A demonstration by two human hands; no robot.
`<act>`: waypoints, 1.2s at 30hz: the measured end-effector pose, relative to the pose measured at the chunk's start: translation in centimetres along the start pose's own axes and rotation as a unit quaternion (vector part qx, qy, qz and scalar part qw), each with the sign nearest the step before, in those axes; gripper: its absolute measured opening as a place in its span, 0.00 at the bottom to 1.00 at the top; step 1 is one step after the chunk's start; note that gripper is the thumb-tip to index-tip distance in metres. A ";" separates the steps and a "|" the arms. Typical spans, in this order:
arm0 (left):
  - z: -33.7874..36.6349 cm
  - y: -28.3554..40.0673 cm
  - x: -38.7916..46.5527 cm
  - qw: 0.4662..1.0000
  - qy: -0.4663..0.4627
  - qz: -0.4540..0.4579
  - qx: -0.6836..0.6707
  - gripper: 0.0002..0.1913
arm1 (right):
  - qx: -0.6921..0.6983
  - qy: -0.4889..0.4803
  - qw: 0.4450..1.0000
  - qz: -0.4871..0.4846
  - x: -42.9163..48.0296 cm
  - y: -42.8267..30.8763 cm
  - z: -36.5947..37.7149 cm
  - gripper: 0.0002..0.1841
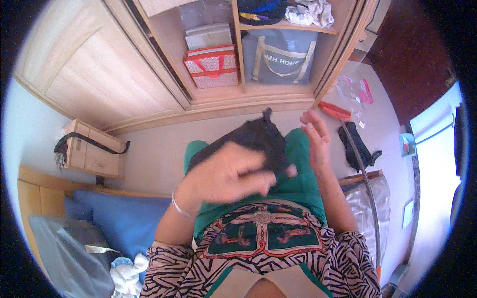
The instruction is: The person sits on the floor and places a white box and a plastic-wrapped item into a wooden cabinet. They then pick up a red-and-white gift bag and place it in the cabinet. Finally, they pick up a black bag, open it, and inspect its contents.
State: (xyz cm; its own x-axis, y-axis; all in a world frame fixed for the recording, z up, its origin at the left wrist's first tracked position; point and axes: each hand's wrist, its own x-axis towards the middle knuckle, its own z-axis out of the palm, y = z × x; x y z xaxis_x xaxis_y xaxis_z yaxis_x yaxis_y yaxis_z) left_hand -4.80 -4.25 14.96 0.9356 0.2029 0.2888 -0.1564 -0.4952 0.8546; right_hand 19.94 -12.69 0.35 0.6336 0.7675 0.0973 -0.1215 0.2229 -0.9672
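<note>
A black cloth item (pixel 253 134), perhaps a garment, lies across my lap on green trousers (pixel 302 149). My left hand (pixel 231 171), blurred and wearing a silver bangle, is over the cloth's near side with its fingers spread; whether it touches the cloth cannot be told. To the right of the cloth my right hand (pixel 316 136) is raised, apart from it, with nothing in its fingers. Another black cloth item (pixel 354 145) lies on the floor at the right, beside a red-orange object (pixel 334 111).
An open wardrobe holds a red and white gift bag (pixel 212 70) and a grey-blue storage bag (pixel 283 59). Left stands a wooden bedside cabinet (pixel 102 152) with a black strap. Clear plastic packaging (pixel 350 89) lies on the floor; a long thin pole (pixel 363 171) crosses the right side. Behind are blue pillows (pixel 123 212).
</note>
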 end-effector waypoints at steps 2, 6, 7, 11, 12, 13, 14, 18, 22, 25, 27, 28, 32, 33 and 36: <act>2.1 1.0 -0.7 0.988 -0.108 0.073 0.087 0.15 | -0.016 -0.030 0.998 -0.051 0.3 -2.3 -0.2 0.25; 6.5 3.1 -3.0 0.964 -0.234 0.124 0.037 0.09 | -0.073 -0.150 0.985 -0.033 0.3 -5.5 -0.1 0.24; 7.0 3.4 -3.7 0.959 -0.256 0.114 0.037 0.09 | -0.110 -0.184 0.976 -0.021 0.4 -5.8 0.1 0.24; 7.5 3.6 -5.1 0.957 -0.274 0.087 0.028 0.09 | -0.213 -0.340 0.916 0.017 2.0 -5.4 1.9 0.23; 7.4 3.7 -5.4 0.958 -0.271 0.086 0.027 0.09 | -0.212 -0.373 0.903 0.037 2.5 -4.9 2.5 0.23; 7.4 3.9 -5.5 0.959 -0.268 0.084 0.025 0.09 | -0.211 -0.406 0.887 0.053 2.9 -4.5 3.0 0.23; 7.3 4.0 -5.7 0.960 -0.266 0.084 0.023 0.10 | -0.243 -0.425 0.870 0.050 3.1 -3.9 3.4 0.25; 7.1 4.3 -6.4 0.961 -0.267 0.064 0.018 0.08 | -0.354 -0.507 0.786 0.006 2.8 -1.7 3.8 0.32; 5.6 3.5 -7.7 0.963 -0.265 0.056 0.013 0.10 | -0.392 -0.521 0.758 0.000 1.6 -0.1 2.2 0.41; 3.8 2.6 -8.8 0.972 -0.233 0.038 0.000 0.09 | -0.361 -0.460 0.806 0.084 1.7 0.2 0.1 0.37; 2.6 1.9 -9.4 0.980 -0.196 0.015 -0.018 0.08 | -0.226 -0.448 0.852 0.152 1.8 -0.2 -1.4 0.34; 2.1 1.6 -9.7 0.986 -0.161 0.007 -0.052 0.07 | -0.213 -0.441 0.857 0.157 1.7 -0.4 -2.0 0.33; 0.5 0.6 -11.2 0.991 -0.109 -0.030 -0.066 0.07 | -0.106 -0.430 0.883 0.158 0.5 -1.1 -3.7 0.31; 0.4 0.5 -11.6 0.992 -0.086 -0.042 -0.079 0.06 | -0.071 -0.426 0.889 0.154 0.2 -1.2 -3.9 0.30; 0.3 0.3 -12.5 0.994 -0.018 -0.047 -0.099 0.09 | -0.010 -0.488 0.869 0.083 -0.5 -1.3 -4.2 0.25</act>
State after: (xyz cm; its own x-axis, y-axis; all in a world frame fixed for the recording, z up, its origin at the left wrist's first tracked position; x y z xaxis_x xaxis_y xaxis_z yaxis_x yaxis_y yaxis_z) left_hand -16.41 -7.16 11.46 0.9593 0.2083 0.1906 -0.1230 -0.2993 0.9462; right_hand 23.00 -15.89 0.61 -0.3425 0.9343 0.0988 -0.1305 0.0568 -0.9898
